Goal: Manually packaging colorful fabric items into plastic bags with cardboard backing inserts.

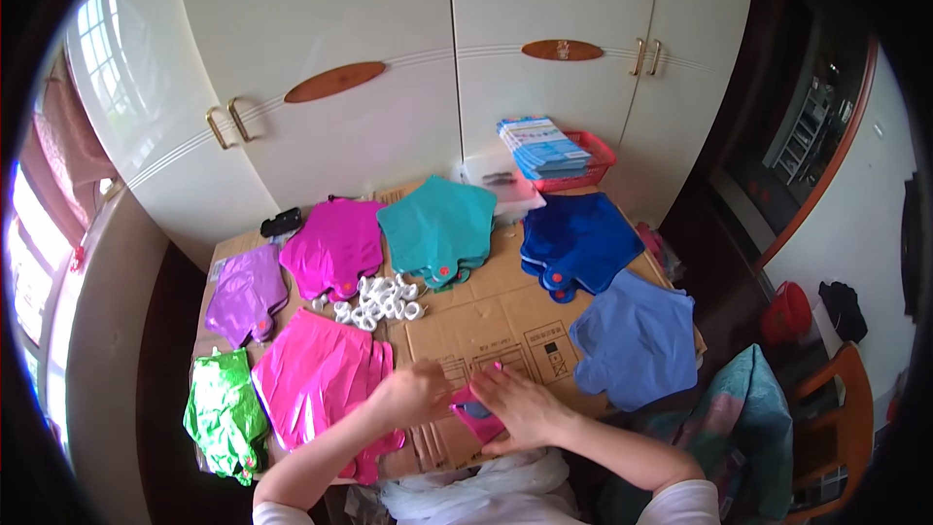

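Note:
At the near edge of the cardboard, my right hand [517,404] lies flat, fingers stretched, over a small folded pink foil piece [476,422] with a darker bluish patch. Just left of it, my left hand [416,395] is closed with curled fingers; what they pinch, if anything, is hidden. Beside my left forearm lies a stack of hot-pink foil balloons [316,369], flat and star-shaped. White ribbon rolls [374,303] are heaped beyond my left hand. To the right of my right hand are flat periwinkle-blue foil balloons [637,340].
More flat foil balloons surround the cardboard tabletop [437,321]: green [225,408], lilac [245,292], magenta [335,245], teal [437,228] and dark blue [580,241]. A red basket [598,160] with blue leaflets [544,148] stands behind. A wooden chair [836,428] is at right.

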Available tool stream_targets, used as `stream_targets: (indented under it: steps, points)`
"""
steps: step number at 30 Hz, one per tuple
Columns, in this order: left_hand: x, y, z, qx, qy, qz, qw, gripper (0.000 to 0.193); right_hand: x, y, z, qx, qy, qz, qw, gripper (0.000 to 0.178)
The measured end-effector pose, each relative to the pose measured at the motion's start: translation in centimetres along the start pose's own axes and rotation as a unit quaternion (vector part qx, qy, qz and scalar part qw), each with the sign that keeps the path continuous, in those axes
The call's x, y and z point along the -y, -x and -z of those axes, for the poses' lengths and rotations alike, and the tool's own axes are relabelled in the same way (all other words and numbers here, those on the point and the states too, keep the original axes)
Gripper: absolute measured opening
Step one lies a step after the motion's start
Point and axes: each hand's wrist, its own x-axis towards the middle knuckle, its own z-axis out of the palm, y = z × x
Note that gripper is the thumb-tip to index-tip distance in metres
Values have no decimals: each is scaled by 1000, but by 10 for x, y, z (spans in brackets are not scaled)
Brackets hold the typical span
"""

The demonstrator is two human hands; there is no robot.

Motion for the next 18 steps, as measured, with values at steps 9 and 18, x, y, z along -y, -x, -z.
stream_targets:
  steps: [9,18]
  points:
    - [57,-266,60,-136,-45,18,990,29,4,5,-6,-50,-32,-2,998,90]
    - [74,-390,29,-35,-287,4,957,26,0,12,9,-80,-119,0,990,87]
